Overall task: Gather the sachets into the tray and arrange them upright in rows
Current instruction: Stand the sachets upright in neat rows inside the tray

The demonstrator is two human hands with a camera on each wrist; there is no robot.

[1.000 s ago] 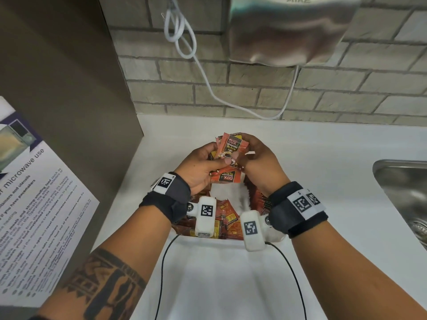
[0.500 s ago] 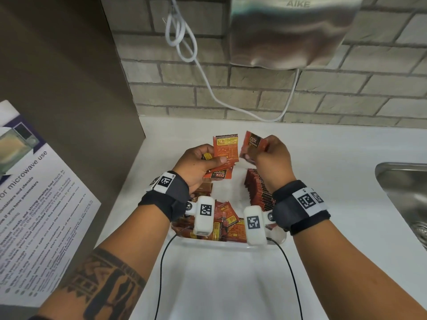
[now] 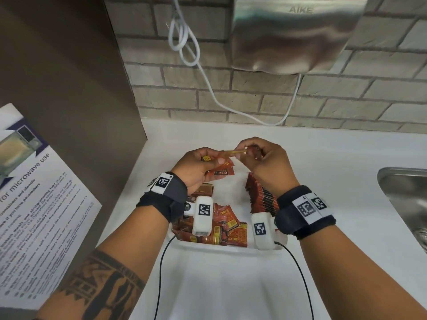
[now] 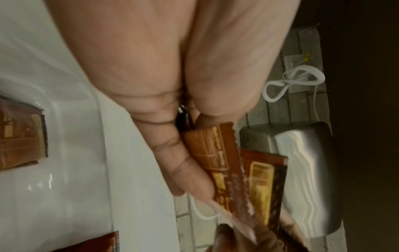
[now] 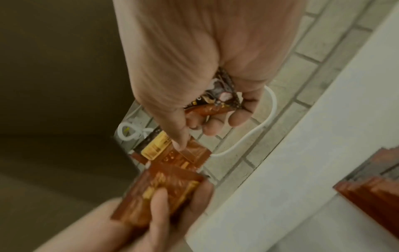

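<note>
Item: we hold a fanned bunch of sachets (image 3: 220, 168) above the tray (image 3: 217, 248) on the counter (image 3: 323, 158), left hand (image 3: 198, 167) and right hand (image 3: 265, 160) both pinching packets; risk: one slips and topples the upright row (image 3: 261, 195).

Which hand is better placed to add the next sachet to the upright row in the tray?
Right, probably. The right hand already pinches a sachet and sits directly above the upright row along the tray's right side. The left hand grips a bunch of sachets over the loose pile.
</note>
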